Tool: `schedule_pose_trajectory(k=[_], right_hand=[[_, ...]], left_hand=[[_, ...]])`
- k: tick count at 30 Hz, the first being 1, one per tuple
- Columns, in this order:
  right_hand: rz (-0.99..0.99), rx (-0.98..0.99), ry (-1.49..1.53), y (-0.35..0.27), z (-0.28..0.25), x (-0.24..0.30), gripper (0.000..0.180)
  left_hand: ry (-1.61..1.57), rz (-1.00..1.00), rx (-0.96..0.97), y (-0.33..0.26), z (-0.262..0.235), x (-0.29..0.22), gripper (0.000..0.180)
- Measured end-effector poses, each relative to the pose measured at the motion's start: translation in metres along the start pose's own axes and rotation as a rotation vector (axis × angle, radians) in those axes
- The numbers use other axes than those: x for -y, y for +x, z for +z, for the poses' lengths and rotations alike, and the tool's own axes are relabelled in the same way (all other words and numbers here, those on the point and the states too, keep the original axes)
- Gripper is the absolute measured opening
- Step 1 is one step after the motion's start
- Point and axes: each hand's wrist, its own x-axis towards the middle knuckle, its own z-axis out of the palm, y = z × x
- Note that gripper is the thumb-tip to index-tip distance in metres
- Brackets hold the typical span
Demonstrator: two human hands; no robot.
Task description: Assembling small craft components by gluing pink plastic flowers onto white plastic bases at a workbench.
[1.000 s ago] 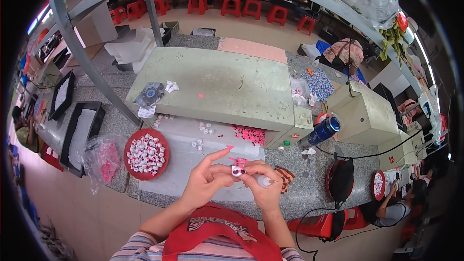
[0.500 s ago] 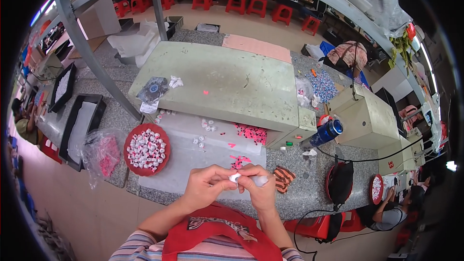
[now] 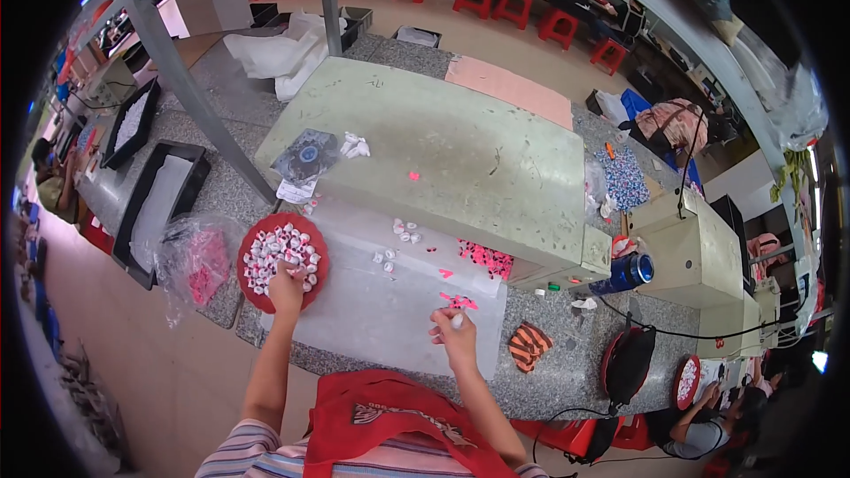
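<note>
My left hand is over the round red basket, its fingers closed together among small white pieces with pink and dark marks. What the fingertips pinch is hidden among them. Above the white sheet, my right hand is closed around a small whitish bottle-like thing, its upper end showing between thumb and fingers. Just beyond that hand lie small pink and black pieces. Several loose white pieces sit farther back on the sheet.
A long grey-green metal housing stands behind the sheet. To the left are a clear bag with pink pieces and a black tray. A striped cloth and a blue bottle are on the right. A metal post rises at the left.
My hands were together in front of me, a small white piece between them. Now they are apart: the left has moved to the red basket, the right stays over the sheet. The view has shifted.
</note>
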Motion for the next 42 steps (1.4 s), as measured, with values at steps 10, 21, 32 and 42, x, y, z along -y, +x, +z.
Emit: schedule_pose_trajectory(k=[10, 21, 32, 42], right_hand=[[-0.135, -0.07, 0.047, -0.007, -0.019, 0.007, 0.027], [-0.441, -0.052, 0.205, -0.086, -0.02, 0.124, 0.031], [-1.186, -0.284, -0.454, -0.163, -0.01, 0.144, 0.023], [-1.36, -0.235, -0.434, -0.152, -0.005, 0.145, 0.025]], left_hand=[[0.291, 0.434, 0.242, -0.038, 0.162, -0.043, 0.018], [-1.487, -0.571, 1.162, -0.079, -0.026, -0.231, 0.037], [-1.263, 0.165, 0.796, -0.127, -0.064, -0.26, 0.029], [-1.232, 0.226, 0.769, -0.13, -0.068, -0.258, 0.029]])
